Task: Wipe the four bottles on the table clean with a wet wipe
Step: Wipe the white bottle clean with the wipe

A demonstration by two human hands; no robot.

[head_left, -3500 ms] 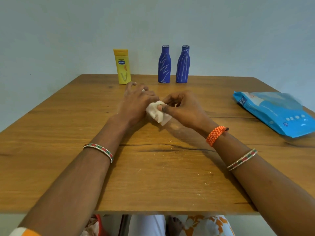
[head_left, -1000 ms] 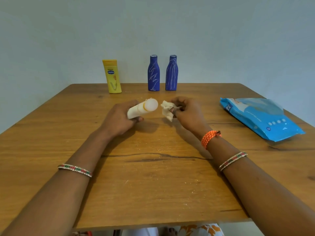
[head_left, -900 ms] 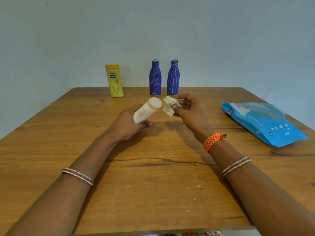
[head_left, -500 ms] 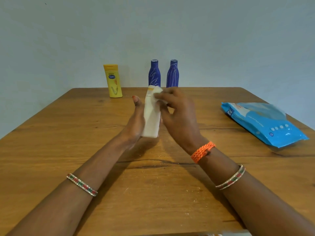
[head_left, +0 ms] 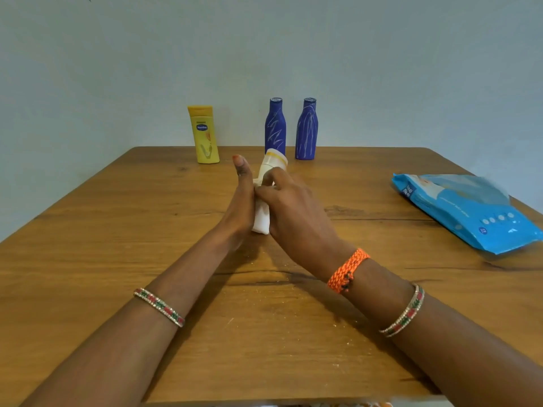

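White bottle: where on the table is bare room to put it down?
Bare wood lies left of the left hand, and between the right hand and the blue wipes pack. Crowded: far edge, by the yellow bottle and two blue bottles.

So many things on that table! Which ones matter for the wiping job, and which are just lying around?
Part of the job:
white bottle, held between left hand and right hand
yellow bottle
left blue bottle
right blue bottle
blue wipes pack, presumably the wipe's source

Just lying about:
nothing else; only the wooden table
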